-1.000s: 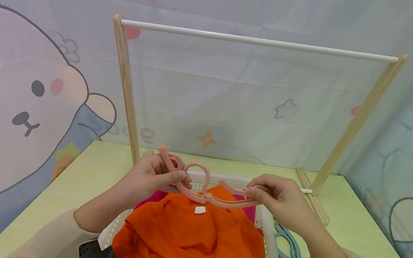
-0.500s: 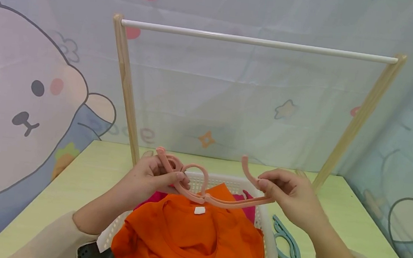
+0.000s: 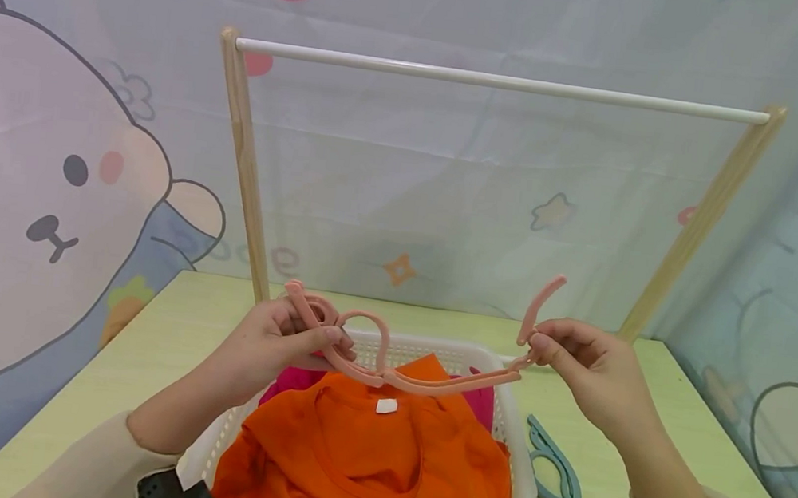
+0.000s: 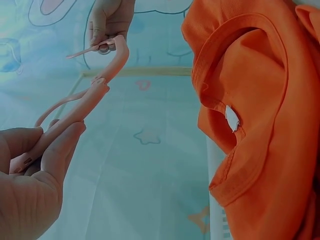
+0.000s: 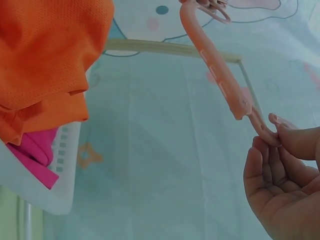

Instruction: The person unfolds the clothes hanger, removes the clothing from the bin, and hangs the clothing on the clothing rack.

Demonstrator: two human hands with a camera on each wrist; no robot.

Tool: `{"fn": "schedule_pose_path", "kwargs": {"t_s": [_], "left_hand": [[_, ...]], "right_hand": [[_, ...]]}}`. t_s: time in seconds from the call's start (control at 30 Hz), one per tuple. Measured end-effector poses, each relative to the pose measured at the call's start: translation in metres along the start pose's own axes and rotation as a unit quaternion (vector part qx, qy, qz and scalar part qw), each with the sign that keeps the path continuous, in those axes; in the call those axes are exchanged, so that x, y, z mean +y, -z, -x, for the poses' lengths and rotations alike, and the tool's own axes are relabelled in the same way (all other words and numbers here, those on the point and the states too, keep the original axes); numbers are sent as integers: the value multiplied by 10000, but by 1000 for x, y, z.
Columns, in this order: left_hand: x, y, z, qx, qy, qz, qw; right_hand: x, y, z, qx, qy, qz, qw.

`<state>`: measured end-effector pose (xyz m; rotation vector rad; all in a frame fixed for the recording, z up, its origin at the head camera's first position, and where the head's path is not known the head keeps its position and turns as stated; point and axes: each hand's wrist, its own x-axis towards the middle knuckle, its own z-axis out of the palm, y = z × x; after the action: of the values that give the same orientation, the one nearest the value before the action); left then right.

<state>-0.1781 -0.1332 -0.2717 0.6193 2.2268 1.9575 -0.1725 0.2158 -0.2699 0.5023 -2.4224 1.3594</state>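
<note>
Over the basket, a pink folding clothes hanger (image 3: 443,386) is held between both hands. My left hand (image 3: 255,355) grips its left end, where one arm is folded up beside the round hook. The right hand (image 3: 599,372) pinches a thin jointed piece at the other end, between thumb and fingers. That piece angles out from the arm, with its tip pointing up. In the right wrist view the hinge of the hanger (image 5: 240,107) shows just beyond the fingertips. Below lies an orange shirt (image 3: 356,469) with a white neck label, piled in a white basket (image 3: 528,494).
A magenta cloth (image 3: 481,401) peeks out under the shirt. Right of the basket, a teal folding hanger (image 3: 569,490) lies on the pale table (image 3: 135,368). Behind stands a wooden rack with a white rod (image 3: 502,82). A printed curtain hangs at the back.
The right hand has moved right and slightly up, swinging the hanger's end piece outward from its folded position. My left hand has shifted a little left, still gripping.
</note>
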Motion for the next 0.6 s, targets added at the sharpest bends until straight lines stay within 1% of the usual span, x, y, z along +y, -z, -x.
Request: {"fn": "schedule_pose_path", "kwargs": {"t_s": [0.13, 0.37, 0.6], "left_hand": [[1, 1, 1, 39, 22, 23, 10000], [0, 4, 2, 0, -123, 172, 9998], [-2, 6, 2, 96, -87, 301, 9995]], "right_hand": [[2, 1, 1, 32, -24, -125, 9999], [6, 4, 1, 90, 83, -470, 9988], [8, 4, 0, 105, 81, -601, 9981]]}}
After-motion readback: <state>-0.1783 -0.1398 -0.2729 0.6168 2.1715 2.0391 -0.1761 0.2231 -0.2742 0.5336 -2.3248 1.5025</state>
